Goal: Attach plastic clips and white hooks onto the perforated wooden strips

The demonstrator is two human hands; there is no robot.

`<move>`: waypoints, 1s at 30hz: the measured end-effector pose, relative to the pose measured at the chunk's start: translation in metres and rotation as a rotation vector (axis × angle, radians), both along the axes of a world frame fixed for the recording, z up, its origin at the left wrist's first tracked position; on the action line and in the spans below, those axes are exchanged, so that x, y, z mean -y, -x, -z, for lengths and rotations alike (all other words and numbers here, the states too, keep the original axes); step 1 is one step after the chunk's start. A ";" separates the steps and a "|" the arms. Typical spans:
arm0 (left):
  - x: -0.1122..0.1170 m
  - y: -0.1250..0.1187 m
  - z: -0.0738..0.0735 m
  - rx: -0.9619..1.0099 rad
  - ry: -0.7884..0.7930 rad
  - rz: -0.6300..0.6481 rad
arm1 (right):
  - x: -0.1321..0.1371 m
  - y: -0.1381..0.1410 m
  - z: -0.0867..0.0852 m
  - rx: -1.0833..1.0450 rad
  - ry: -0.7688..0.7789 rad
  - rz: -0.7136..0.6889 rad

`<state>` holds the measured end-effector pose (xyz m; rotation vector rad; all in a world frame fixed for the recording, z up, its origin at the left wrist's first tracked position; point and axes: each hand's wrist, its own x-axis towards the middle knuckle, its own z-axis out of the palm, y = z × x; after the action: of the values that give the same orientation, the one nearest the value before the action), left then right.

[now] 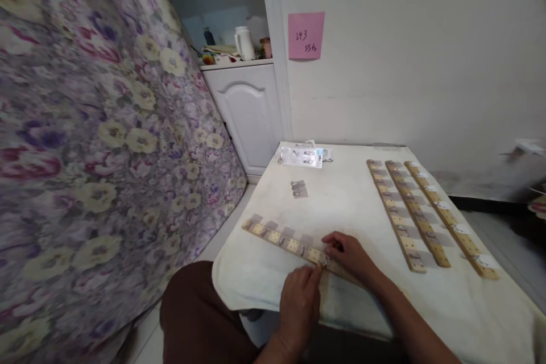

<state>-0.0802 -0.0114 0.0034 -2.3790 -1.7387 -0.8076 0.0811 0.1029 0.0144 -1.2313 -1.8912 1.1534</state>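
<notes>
A long wooden strip point(277, 237) with small metal clips along it lies near the front edge of a cloth-covered table point(350, 205). My left hand point(300, 302) rests at the strip's near side, its fingers curled and pinching at a small metal clip point(324, 261) on the strip. My right hand point(350, 254) lies over the strip just right of that clip, its fingers bent down onto the wood. What lies under its fingers is hidden.
Three more wooden strips point(416, 213) with clips lie side by side at the right of the table. A few loose clips point(298, 187) and clear packets point(301, 156) lie towards the back. A floral cloth point(85, 142) hangs at left, a white cabinet point(249, 114) behind, a pink note point(306, 35) on the wall.
</notes>
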 end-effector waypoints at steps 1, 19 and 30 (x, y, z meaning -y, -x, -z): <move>0.000 0.000 0.000 -0.004 -0.003 0.004 | 0.000 0.000 0.001 0.004 -0.008 -0.001; 0.000 -0.002 -0.002 -0.030 0.080 -0.026 | 0.000 0.002 0.004 0.066 0.040 0.009; -0.001 -0.001 -0.002 -0.048 0.124 -0.039 | -0.003 0.004 0.009 -0.016 0.109 0.005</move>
<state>-0.0795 -0.0105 0.0050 -2.4104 -1.8610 -0.6500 0.0774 0.1061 0.0056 -1.2805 -1.8334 1.2741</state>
